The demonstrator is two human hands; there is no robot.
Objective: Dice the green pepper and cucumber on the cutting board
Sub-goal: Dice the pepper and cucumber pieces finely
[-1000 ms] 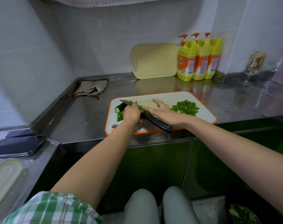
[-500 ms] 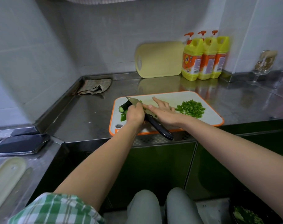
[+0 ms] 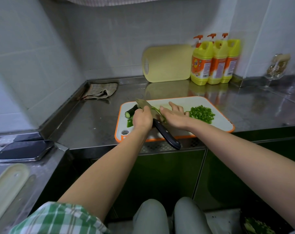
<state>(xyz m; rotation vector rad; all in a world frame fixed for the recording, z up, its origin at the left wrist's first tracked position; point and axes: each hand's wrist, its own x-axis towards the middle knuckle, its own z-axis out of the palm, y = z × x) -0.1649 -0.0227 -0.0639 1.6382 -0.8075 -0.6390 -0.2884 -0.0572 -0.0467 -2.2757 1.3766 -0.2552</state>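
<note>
Wiping green bits off the knife [image 3: 146, 107] blade, the flat, open right hand [image 3: 174, 116] sweeps toward the diced pepper [image 3: 202, 114] pile — left hand [image 3: 142, 119] gripping the knife. Cucumber [image 3: 131, 111] waits at the cutting board [image 3: 224, 123]'s left edge — uncut.

Cutting board [image 3: 219, 123] at the front edge of the surface [image 3: 96, 122]. On its left end, cucumber [image 3: 131, 110], with a cut piece [image 3: 129, 123] just in front. On its right part, pile of diced pepper [image 3: 202, 114]. Between them, knife [image 3: 157, 123], handle overhanging the front edge. Behind, against the wall, second board [image 3: 168, 63], three bottles [image 3: 216, 61] to its right. Cloth [image 3: 101, 91] back left in the corner. Phone [image 3: 22, 150] far left, lower down.
</note>
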